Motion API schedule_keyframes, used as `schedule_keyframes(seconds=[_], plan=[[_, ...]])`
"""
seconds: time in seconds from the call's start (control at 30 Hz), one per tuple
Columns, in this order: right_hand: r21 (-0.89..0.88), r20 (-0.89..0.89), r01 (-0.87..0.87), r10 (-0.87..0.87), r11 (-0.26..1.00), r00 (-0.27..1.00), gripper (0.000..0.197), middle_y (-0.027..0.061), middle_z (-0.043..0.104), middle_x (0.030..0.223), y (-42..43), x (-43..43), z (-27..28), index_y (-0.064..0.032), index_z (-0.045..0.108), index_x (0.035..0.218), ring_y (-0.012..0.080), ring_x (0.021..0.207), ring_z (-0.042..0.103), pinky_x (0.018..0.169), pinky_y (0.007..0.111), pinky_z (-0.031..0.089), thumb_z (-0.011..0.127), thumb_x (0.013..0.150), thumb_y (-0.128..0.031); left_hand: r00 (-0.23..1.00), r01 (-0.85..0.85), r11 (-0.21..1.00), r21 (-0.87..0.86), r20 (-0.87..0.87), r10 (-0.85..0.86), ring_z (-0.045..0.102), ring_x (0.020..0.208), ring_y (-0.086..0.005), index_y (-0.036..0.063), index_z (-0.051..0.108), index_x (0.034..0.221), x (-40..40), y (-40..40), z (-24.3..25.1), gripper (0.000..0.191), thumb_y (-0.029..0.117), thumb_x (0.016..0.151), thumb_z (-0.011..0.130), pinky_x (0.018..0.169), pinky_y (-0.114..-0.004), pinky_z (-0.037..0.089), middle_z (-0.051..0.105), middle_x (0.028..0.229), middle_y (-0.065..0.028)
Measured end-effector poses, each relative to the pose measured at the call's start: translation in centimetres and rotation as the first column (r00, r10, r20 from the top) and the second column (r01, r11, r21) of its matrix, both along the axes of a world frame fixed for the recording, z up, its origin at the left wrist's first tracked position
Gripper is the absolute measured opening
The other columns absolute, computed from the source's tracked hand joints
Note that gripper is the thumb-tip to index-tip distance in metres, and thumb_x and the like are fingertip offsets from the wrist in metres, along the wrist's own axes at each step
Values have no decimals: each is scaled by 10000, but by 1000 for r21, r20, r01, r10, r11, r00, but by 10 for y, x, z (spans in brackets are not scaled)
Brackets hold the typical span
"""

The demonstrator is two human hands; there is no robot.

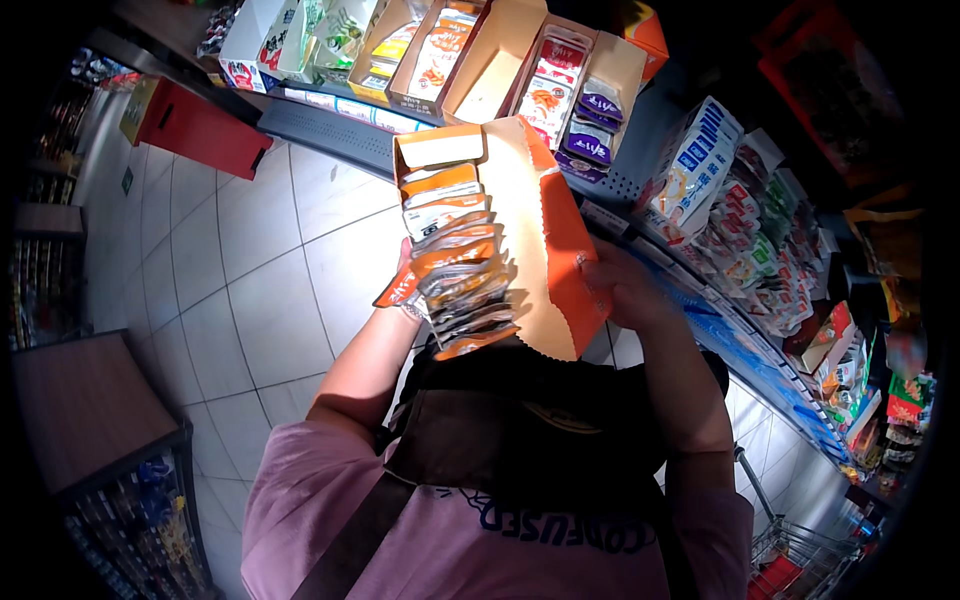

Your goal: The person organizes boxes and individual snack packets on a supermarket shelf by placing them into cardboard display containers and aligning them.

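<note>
An orange cardboard display box [574,262], torn open along a perforated edge, is held in front of my chest. Small orange and silver snack packets [457,255] stand in a row along its left side. My right hand [619,285] grips the box's orange outer wall. My left hand [409,274] is mostly hidden behind the packets at the box's left side; an orange packet [397,289] sticks out beside it, and whether the fingers hold it cannot be made out.
Open boxes of snack packets line a shelf ahead, with one bare-bottomed box [495,75] among them. More packets [742,232] lie on the shelf at right. A red bin-like box [202,135], a wood-topped display unit [97,405] and a wire shopping cart [802,559] stand around.
</note>
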State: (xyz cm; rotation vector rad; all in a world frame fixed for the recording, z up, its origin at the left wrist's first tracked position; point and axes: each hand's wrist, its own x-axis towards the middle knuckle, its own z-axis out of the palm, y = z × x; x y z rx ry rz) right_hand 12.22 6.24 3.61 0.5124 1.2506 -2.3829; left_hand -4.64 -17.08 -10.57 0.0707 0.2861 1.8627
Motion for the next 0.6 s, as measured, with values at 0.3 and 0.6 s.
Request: schedule_keyframes(seconds=[0.3,0.6], plan=[[719,-186,-6,200,695,962,585,98,518,1345,21,-35,33,-40,446,1388,171,1236,478,1037,316,377,640,837,-79,894,221,941,-257,-331,-301,641,1047,-205,-43,507,1298,14,11,46,727,123,656,807,938,-328,494,644,1196,-127],[722,45,-149,169,675,985,425,81,625,1152,17,-44,49,-4,554,1262,134,1059,577,900,264,463,615,860,-129,913,268,934,-236,-248,-325,648,1030,-208,-42,530,1279,16,-3,31,705,148,668,824,922,-317,499,648,1190,-135]])
